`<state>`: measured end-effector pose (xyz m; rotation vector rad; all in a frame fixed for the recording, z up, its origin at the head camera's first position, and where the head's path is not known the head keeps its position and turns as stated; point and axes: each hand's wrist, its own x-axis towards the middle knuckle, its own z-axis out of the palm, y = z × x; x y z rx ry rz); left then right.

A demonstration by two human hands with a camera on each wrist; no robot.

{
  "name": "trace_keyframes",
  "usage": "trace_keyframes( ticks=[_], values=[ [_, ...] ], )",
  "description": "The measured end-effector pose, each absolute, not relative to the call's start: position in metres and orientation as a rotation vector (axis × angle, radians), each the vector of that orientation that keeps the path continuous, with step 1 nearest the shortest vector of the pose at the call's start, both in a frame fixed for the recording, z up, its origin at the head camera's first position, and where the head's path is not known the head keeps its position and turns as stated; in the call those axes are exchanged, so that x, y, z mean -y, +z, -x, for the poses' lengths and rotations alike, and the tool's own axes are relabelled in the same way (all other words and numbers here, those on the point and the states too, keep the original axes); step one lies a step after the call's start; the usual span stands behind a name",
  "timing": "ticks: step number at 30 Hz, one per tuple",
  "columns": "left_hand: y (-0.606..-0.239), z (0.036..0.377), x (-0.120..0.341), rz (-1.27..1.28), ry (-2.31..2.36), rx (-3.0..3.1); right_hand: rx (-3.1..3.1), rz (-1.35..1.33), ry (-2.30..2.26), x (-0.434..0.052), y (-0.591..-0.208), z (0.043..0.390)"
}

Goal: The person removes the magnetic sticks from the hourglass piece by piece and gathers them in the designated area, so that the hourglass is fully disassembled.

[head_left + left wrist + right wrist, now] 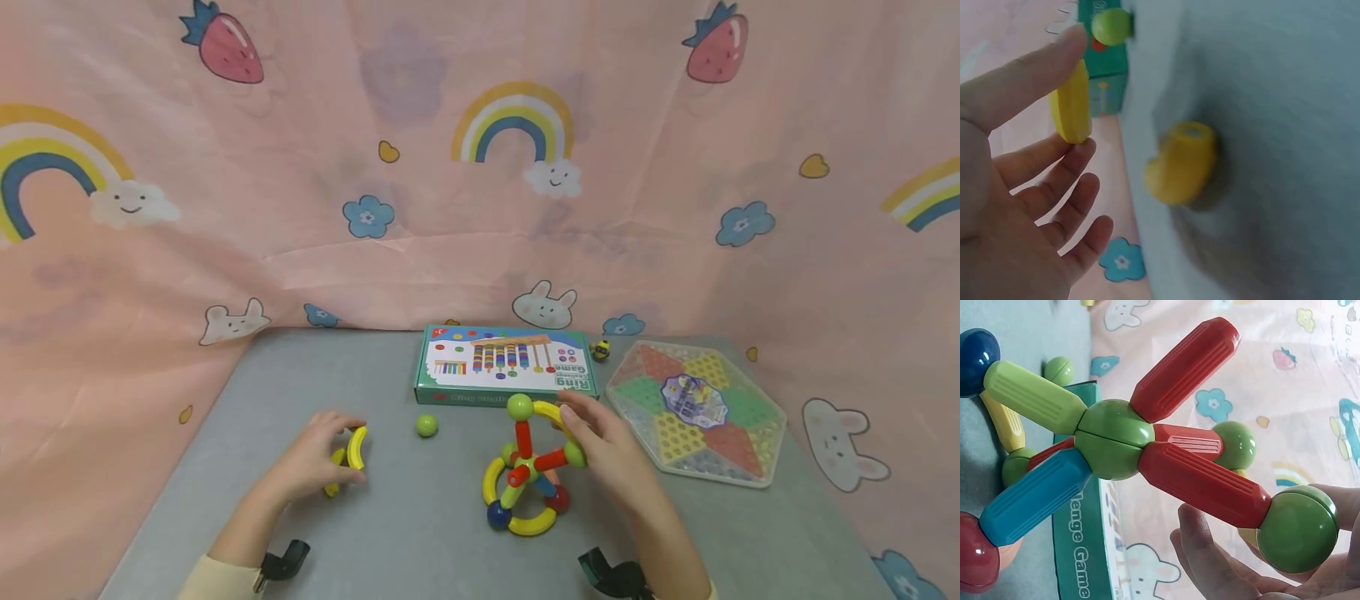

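My left hand (318, 458) pinches a yellow curved rod (1072, 106) between thumb and fingertips, lifted off the table. A second yellow curved rod (1185, 165) lies on the table just below that hand. To the right stands a magnetic stick-and-ball model (527, 467), with red, blue and green sticks meeting at a green centre ball (1115, 439). Yellow curved rods link balls around its base. My right hand (607, 442) grips the model's upper yellow curved rod (551, 412), close by a green end ball (1297, 529). Part of that rod is hidden by the fingers.
A loose green ball (427, 426) lies between the hands. Behind is a flat green game box (506, 367), with a small yellow-and-black toy (600, 350) beside it. At right lies a hexagonal board game case (697, 412). A pink printed cloth (480, 250) hangs behind the table.
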<state>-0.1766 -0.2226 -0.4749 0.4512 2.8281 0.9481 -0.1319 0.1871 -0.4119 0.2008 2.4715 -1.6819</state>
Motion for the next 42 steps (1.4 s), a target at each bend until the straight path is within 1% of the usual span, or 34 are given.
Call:
trace_keyframes(
  ticks=[21,27,31,34,38,42],
  values=[
    [-0.494,0.163,0.236,-0.375,0.740,-2.841,-2.442,-0.153,-1.739,-0.186,-0.405,0.131],
    [-0.487,0.167,0.230,-0.366,0.760,-2.863,-2.456,-0.168,-1.727,-0.184,-0.403,0.129],
    [-0.473,0.171,0.215,-0.349,0.899,-2.915,-2.456,-0.163,-1.740,-0.185,-0.405,0.129],
    [-0.459,0.173,0.194,-0.380,1.059,-2.932,-2.450,-0.147,-1.753,-0.187,-0.406,0.129],
    [-0.441,0.175,0.154,-0.567,1.311,-2.886,-2.454,-0.138,-1.744,-0.188,-0.407,0.130],
    [-0.429,0.177,0.117,-0.758,1.440,-2.770,-2.453,-0.133,-1.728,-0.189,-0.406,0.132]
  ],
)
